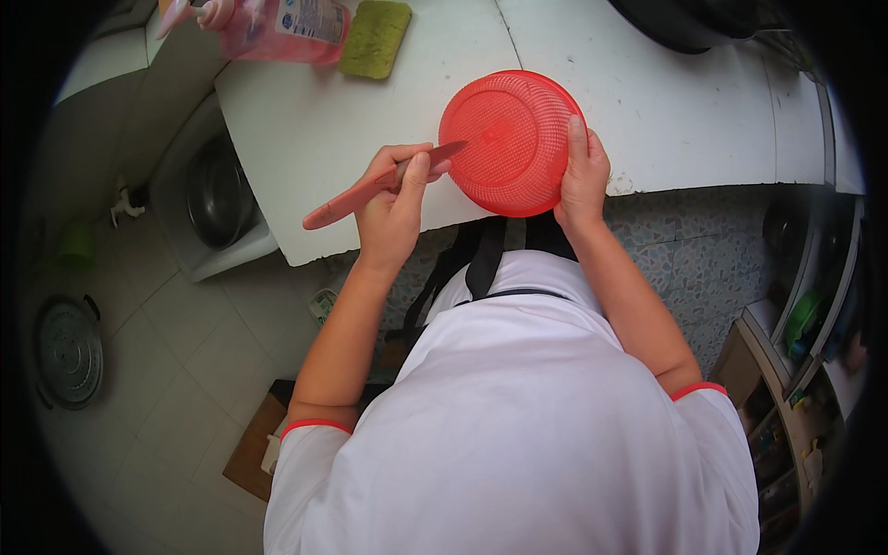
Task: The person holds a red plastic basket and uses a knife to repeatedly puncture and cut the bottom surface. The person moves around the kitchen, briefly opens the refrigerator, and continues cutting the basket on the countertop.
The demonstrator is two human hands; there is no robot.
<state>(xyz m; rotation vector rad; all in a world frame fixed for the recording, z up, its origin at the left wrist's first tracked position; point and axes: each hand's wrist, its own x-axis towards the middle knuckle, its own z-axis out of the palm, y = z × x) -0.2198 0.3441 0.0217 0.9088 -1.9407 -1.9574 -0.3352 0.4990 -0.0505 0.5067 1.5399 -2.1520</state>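
My left hand (397,201) grips a kitchen knife where its blade meets the red handle (350,201). The handle points down and left, and the dark blade (445,152) reaches over the left side of a red plastic mesh strainer basket (501,142). My left fingertips are close to the strainer's left edge; whether they also touch it I cannot tell. On the other side, my right hand (585,173) holds the strainer, thumb lying along its outer side. The strainer's round mesh base faces me, above the front edge of a white countertop (666,118).
A pump bottle of pink liquid (284,31) and a green sponge (375,39) lie at the back left. A black pan (687,24) sits back right. Left of the counter, a sink (263,243) contains a metal basin (218,194). A lid-like disc (69,352) is far left.
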